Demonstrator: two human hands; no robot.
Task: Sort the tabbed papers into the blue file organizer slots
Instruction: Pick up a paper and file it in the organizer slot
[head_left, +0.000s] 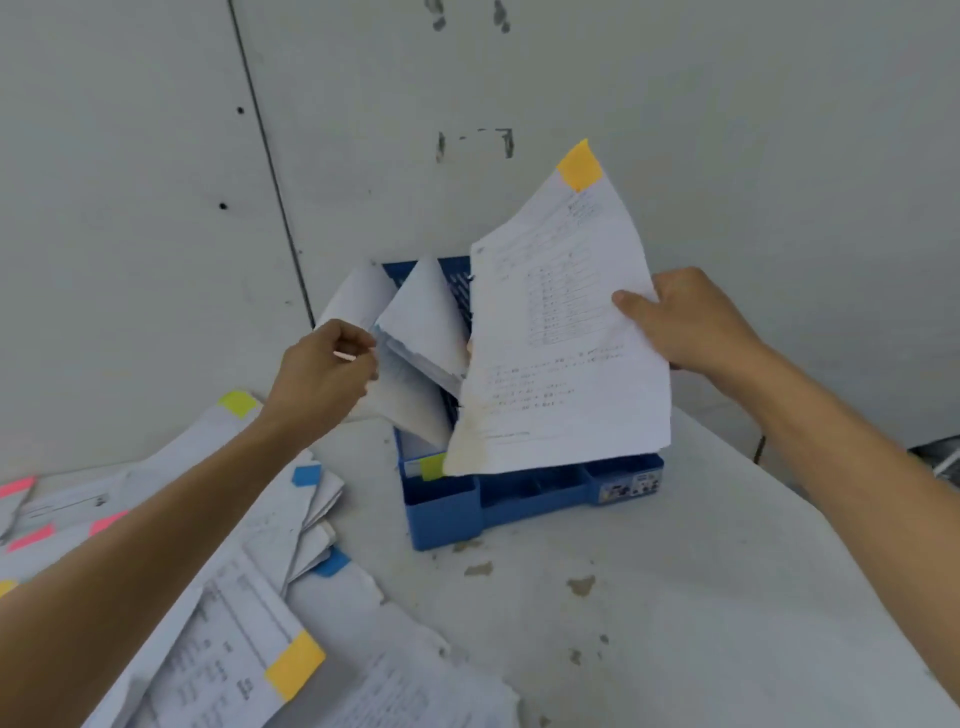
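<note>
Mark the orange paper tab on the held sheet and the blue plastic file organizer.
orange paper tab (579, 166): head view, tab's centre.
blue plastic file organizer (447, 514): head view, front-left wall.

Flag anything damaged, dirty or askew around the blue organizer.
The orange-tabbed sheet in the right hand has a brownish stain along its lower left edge. The filed papers that the left hand pinches sag and fold over rather than stand straight in the blue file organizer. The table in front bears brown blotches.
</note>
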